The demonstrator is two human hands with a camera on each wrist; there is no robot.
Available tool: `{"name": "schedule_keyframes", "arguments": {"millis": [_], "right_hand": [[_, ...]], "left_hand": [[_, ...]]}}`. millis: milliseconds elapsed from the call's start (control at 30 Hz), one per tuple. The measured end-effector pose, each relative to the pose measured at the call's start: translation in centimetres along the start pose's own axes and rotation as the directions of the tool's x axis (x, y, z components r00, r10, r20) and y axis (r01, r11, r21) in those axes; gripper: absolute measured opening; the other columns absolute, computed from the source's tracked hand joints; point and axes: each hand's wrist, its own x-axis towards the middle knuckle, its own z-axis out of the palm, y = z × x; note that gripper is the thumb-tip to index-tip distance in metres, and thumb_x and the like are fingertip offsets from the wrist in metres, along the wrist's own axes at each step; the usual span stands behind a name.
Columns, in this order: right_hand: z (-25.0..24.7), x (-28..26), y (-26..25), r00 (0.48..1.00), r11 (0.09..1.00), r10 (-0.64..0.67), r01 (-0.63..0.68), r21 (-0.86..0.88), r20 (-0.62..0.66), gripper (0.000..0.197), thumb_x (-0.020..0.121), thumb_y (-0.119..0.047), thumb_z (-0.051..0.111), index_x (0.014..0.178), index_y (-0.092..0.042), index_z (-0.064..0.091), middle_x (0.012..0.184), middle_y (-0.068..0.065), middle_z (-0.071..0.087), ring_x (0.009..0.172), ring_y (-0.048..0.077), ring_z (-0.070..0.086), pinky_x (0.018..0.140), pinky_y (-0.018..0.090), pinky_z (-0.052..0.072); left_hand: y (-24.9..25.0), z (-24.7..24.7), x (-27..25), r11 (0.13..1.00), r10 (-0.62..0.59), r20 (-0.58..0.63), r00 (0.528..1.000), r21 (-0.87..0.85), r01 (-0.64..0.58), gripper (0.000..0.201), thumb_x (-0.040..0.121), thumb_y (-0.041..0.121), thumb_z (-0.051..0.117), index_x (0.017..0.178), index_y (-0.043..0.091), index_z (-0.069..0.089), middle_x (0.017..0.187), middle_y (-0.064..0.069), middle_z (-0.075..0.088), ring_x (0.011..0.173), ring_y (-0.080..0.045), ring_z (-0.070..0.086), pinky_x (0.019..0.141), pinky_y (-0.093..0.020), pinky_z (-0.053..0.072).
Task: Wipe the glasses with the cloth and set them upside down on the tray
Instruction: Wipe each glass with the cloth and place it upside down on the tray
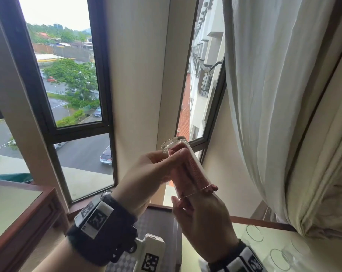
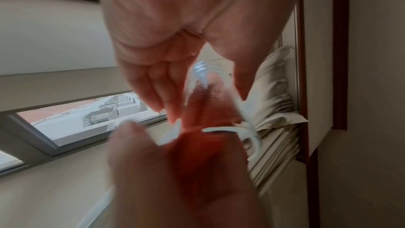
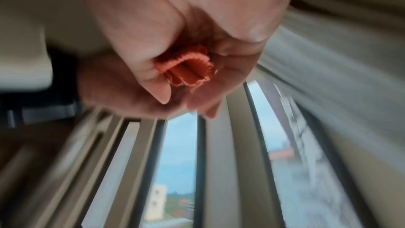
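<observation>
I hold a clear glass [image 1: 173,144] up in front of the window, its base pointing up and its mouth toward the lower right. My left hand [image 1: 171,160] grips it round the side. A pink-orange cloth [image 1: 193,165] is stuffed inside it, and a bit sticks out at the rim. Just below the mouth, my right hand [image 1: 187,202] pinches the cloth. In the left wrist view the blurred glass [image 2: 198,74] with the cloth [image 2: 203,110] lies between my left fingers [image 2: 153,91] and the right hand [image 2: 175,179]. The right wrist view shows the folded cloth [image 3: 186,70] clamped in my right hand [image 3: 175,95].
Two more clear glasses [image 1: 254,232] [image 1: 280,259] stand on the pale table at the lower right. A dark checked tray [image 1: 158,217] lies below my hands. A white curtain [image 1: 274,95] hangs on the right, and a wooden table edge [image 1: 28,213] runs along the left.
</observation>
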Motion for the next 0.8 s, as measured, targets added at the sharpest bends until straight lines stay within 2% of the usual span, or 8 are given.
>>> {"name": "schedule_keyframes", "arguments": {"millis": [100,200,300,367,433,567,667,800], "right_hand": [[0.5,0.2,0.6,1.0,0.991,0.015,-0.016,-0.135,-0.008,0.037,0.087,-0.036,0.063,0.124,-0.029,0.063,0.085,-0.01,0.07,0.068,0.01,0.064,0.068,0.018,0.054],[0.3,0.2,-0.6,0.994,0.969,0.107,-0.104,0.222,0.001,0.058,0.089,-0.023,0.072,0.142,-0.035,0.051,0.09,-0.015,0.069,0.068,0.011,0.068,0.065,0.024,0.06],[-0.6,0.3,-2.2,0.948,0.507,0.264,-0.292,0.811,0.177,0.058,0.083,0.004,0.074,0.13,-0.028,0.063,0.079,-0.007,0.071,0.057,0.027,0.067,0.043,0.032,0.054],[-0.9,0.1,-3.0,0.949,0.37,0.24,-0.285,0.884,0.206,0.05,0.08,0.006,0.071,0.115,-0.029,0.069,0.065,0.004,0.066,0.049,0.024,0.064,0.041,0.027,0.048],[-0.2,0.1,-2.9,0.947,0.437,0.269,-0.283,0.854,0.176,0.05,0.082,0.0,0.075,0.112,-0.04,0.069,0.065,0.008,0.069,0.048,0.024,0.064,0.04,0.029,0.048],[0.8,0.3,-0.5,0.993,0.949,0.114,-0.102,0.299,-0.025,0.06,0.085,-0.029,0.074,0.138,-0.044,0.049,0.083,-0.005,0.071,0.058,0.014,0.063,0.058,0.032,0.059],[1.1,0.5,0.8,1.0,0.993,0.003,-0.002,-0.117,0.013,0.052,0.079,-0.027,0.079,0.125,-0.032,0.053,0.082,-0.008,0.069,0.064,0.013,0.064,0.06,0.031,0.06],[0.6,0.7,0.1,0.995,0.997,0.078,-0.077,-0.025,0.064,0.055,0.089,-0.037,0.068,0.138,-0.041,0.044,0.079,-0.016,0.065,0.062,0.005,0.062,0.061,0.022,0.057]], "left_hand": [[0.1,0.2,0.1,0.995,-0.014,-0.015,1.0,0.098,0.016,0.044,0.085,0.048,0.084,0.094,0.005,0.082,0.104,-0.025,0.077,0.109,-0.041,0.073,0.106,-0.045,0.057],[-0.3,0.0,0.1,1.0,0.009,0.109,0.994,0.022,-0.012,0.028,0.092,0.036,0.08,0.094,0.008,0.083,0.1,-0.019,0.079,0.098,-0.029,0.076,0.095,-0.034,0.06],[-1.0,-0.8,0.0,0.978,0.079,0.264,0.961,-0.208,-0.024,0.043,0.09,0.027,0.079,0.115,-0.007,0.071,0.113,-0.034,0.07,0.109,-0.034,0.068,0.1,-0.039,0.057],[-1.3,-1.2,-0.1,0.949,0.148,0.358,0.922,-0.312,-0.031,0.066,0.09,0.022,0.077,0.135,-0.02,0.051,0.134,-0.049,0.051,0.123,-0.043,0.059,0.112,-0.05,0.049],[-1.6,-1.3,-0.1,0.946,0.184,0.354,0.917,-0.317,-0.067,0.071,0.09,0.027,0.082,0.135,-0.018,0.052,0.133,-0.048,0.054,0.125,-0.043,0.057,0.113,-0.052,0.047],[-1.4,-0.3,0.3,0.993,0.088,0.054,0.995,-0.09,-0.083,0.043,0.087,0.043,0.082,0.102,0.003,0.08,0.104,-0.022,0.077,0.099,-0.027,0.071,0.1,-0.043,0.059],[-1.0,0.8,0.4,0.994,0.018,-0.096,0.995,0.109,-0.007,0.048,0.084,0.055,0.081,0.095,0.008,0.083,0.1,-0.021,0.079,0.098,-0.028,0.075,0.105,-0.052,0.057],[-1.4,0.4,0.5,0.997,-0.003,-0.008,1.0,0.081,0.003,0.038,0.091,0.044,0.076,0.098,0.007,0.081,0.1,-0.017,0.08,0.103,-0.033,0.076,0.101,-0.04,0.06]]}}
